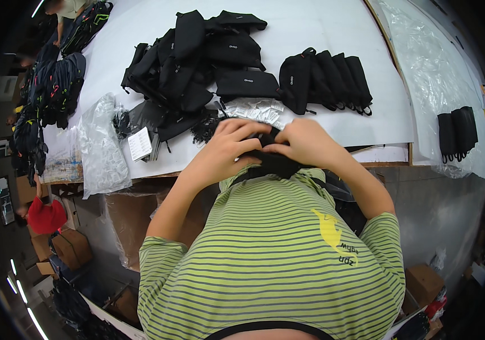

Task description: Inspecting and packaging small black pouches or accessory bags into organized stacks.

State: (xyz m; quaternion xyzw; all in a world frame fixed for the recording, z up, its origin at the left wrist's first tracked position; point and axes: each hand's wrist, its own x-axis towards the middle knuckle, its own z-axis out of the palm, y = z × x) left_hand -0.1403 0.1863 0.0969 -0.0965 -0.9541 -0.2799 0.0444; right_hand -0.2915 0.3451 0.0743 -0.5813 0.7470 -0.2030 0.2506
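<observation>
Close to my body, at the table's front edge, a black fabric pouch is gripped between both hands. My left hand has its fingers bent over the pouch's upper edge. My right hand pinches the same edge from the other side, thumb and fingers closed. Part of the pouch is hidden behind my fingers. Just beyond lie a heap of small white tags and a tangle of black cords. A flat black pouch with a small pale mark lies past the tags.
A large pile of black pouches covers the table's far middle, with a neat overlapping row of pouches to its right. White cards and clear plastic bags lie left. More pouches rest far right. Co-workers stand at left.
</observation>
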